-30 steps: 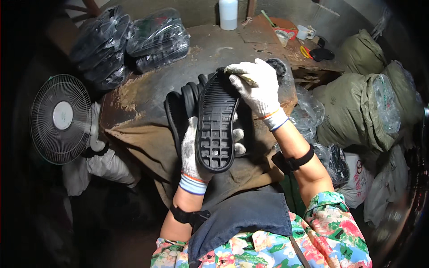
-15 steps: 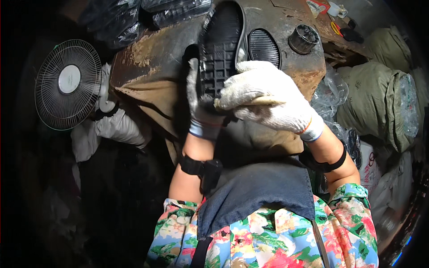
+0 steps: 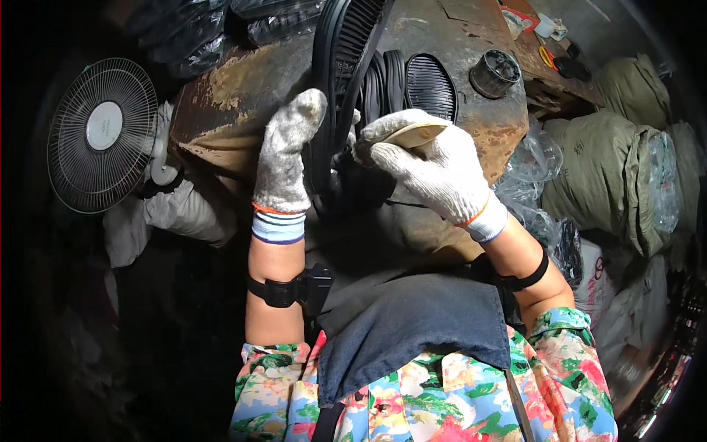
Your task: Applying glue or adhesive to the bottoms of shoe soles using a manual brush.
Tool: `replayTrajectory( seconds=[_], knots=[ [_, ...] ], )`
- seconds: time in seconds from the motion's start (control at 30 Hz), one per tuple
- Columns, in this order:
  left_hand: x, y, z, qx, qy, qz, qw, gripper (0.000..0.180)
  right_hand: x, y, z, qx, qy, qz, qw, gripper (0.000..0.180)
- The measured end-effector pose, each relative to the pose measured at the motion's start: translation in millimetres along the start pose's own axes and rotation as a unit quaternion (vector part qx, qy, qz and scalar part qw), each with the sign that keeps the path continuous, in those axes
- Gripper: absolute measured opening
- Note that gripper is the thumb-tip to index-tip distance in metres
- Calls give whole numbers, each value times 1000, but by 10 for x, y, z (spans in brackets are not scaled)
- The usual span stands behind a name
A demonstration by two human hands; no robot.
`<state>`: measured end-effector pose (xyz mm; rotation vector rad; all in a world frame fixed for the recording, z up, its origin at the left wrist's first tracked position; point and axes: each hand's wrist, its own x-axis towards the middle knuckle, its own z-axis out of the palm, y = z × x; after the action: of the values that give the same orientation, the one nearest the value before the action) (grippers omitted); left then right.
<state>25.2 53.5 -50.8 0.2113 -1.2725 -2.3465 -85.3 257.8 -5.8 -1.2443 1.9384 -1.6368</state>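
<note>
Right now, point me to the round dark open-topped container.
The container stands on the worktable, right of centre near the head view's top edge, just right of the ribbed black sole and beyond the right hand.

The black sole (image 3: 340, 87) has tilted nearly edge-on

- Shoe sole (image 3: 342, 74): blk, long, w/ thick sides & lots of ridges.
- It's tipped up on its side in L hand (image 3: 286, 158), ridges facing R; far end cut off from view.
- Hand tool (image 3: 414, 136): tan, flat handle w/ a round dot, slanted in R hand (image 3: 434, 169), nr sole; tip hidden.
</note>
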Motion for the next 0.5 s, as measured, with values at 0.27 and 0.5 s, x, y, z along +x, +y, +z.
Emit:
replayTrajectory(
  seconds=[0.27, 0.5],
  knots=[
    [15, -140, 39, 75, 88, -1, 993, 39, 299, -47, -75, -97, -19, 25, 995, 29],
    [-2, -73, 203, -143, -46, -120, 981, 53, 1163, 413, -579, -316, 171, -147, 921, 31]
  ],
)
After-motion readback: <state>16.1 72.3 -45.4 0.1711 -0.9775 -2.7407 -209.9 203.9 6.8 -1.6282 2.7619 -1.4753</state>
